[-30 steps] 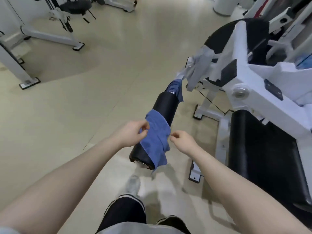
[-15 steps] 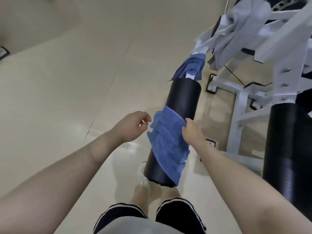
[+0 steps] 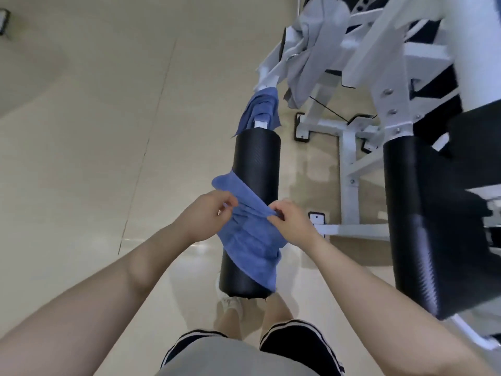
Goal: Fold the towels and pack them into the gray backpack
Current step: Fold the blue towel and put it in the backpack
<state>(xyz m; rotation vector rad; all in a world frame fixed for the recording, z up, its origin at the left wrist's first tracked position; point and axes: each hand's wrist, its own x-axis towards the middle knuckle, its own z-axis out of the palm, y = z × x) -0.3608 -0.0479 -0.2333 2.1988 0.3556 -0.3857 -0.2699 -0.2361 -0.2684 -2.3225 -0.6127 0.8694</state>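
A blue towel [image 3: 250, 240] lies draped over the near half of a black foam roller pad [image 3: 253, 210] that sticks out from a white gym machine [image 3: 349, 147]. The person stands right at the end of the pad with both arms reaching forward. The left hand [image 3: 206, 218] pinches the towel's upper edge on the left side, thumb and fingertips closed on the cloth. The right hand [image 3: 291, 222] pinches the same edge on the right, fingers curled over a gathered fold. Between the two hands the fabric bunches into ridges, and its lower part hangs down the pad's right side toward the floor [image 3: 81, 158].

At the far end of the pad a second blue towel [image 3: 261, 107] is bunched around the machine's bar. Above it a gray towel [image 3: 314, 50] hangs over the white frame. Another black pad [image 3: 423, 226] stands at the right.
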